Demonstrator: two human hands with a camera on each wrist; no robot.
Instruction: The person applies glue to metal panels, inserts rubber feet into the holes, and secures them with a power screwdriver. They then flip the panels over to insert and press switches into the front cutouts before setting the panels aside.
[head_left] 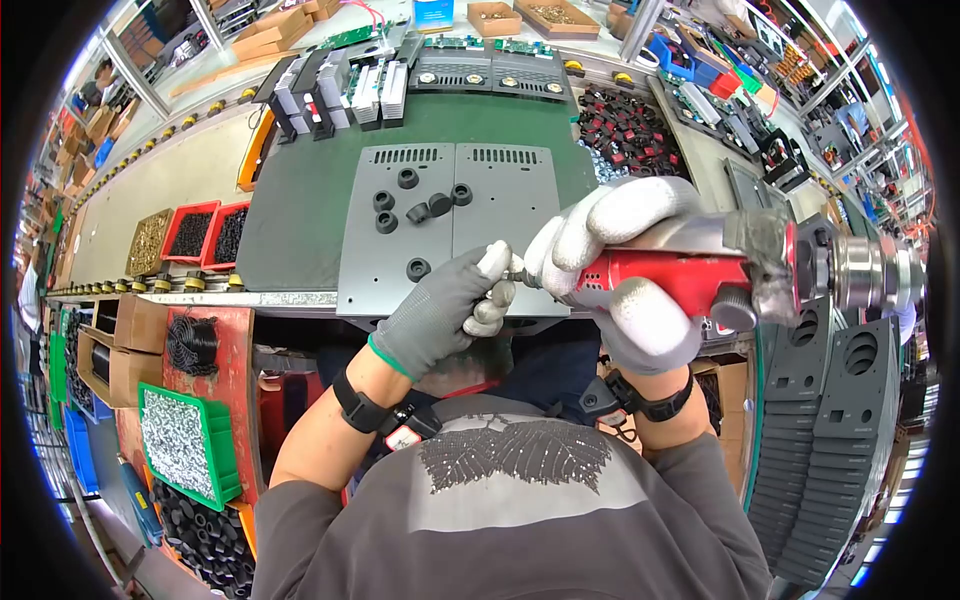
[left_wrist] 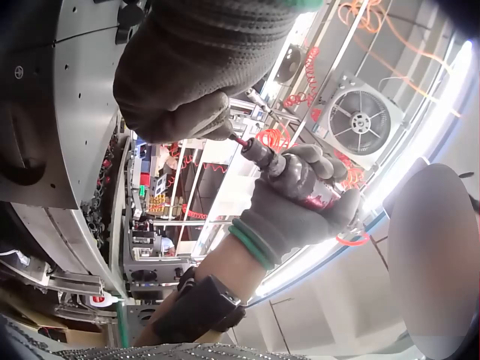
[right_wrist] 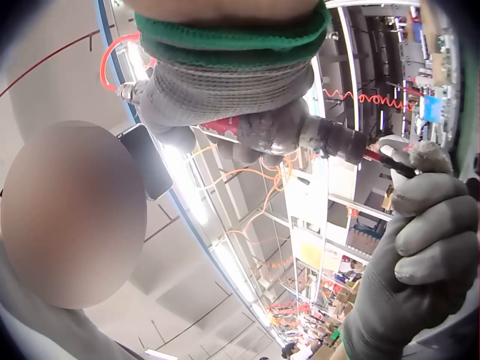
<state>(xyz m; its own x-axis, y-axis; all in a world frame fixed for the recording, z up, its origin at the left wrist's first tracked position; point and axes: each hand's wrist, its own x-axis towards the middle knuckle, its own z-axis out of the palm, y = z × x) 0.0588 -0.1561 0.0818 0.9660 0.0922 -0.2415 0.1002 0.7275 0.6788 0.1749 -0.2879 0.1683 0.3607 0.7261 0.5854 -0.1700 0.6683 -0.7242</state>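
Note:
My gloved right hand (head_left: 645,215) grips a red air screwdriver (head_left: 670,275), held level above the front edge of the bench. Its bit (right_wrist: 371,155) points left toward my gloved left hand (head_left: 435,310). The left thumb and forefinger pinch at the bit's tip, fingers curled; whatever small piece sits between them is mostly hidden. Beneath and beyond the hands lie two grey metal panels (head_left: 395,285) side by side, with vent slots at the far edge. Several black rubber feet (head_left: 408,178) are loose on them, and one more rubber foot (head_left: 418,268) sits nearer the left hand.
Red bins (head_left: 203,264) of small black parts stand on the left. Lower left is a green bin (head_left: 222,455) of silvery hardware. Heatsinks (head_left: 380,92) and slotted panels (head_left: 490,75) line the back. Stacked grey panels (head_left: 845,400) with round holes rise at the right.

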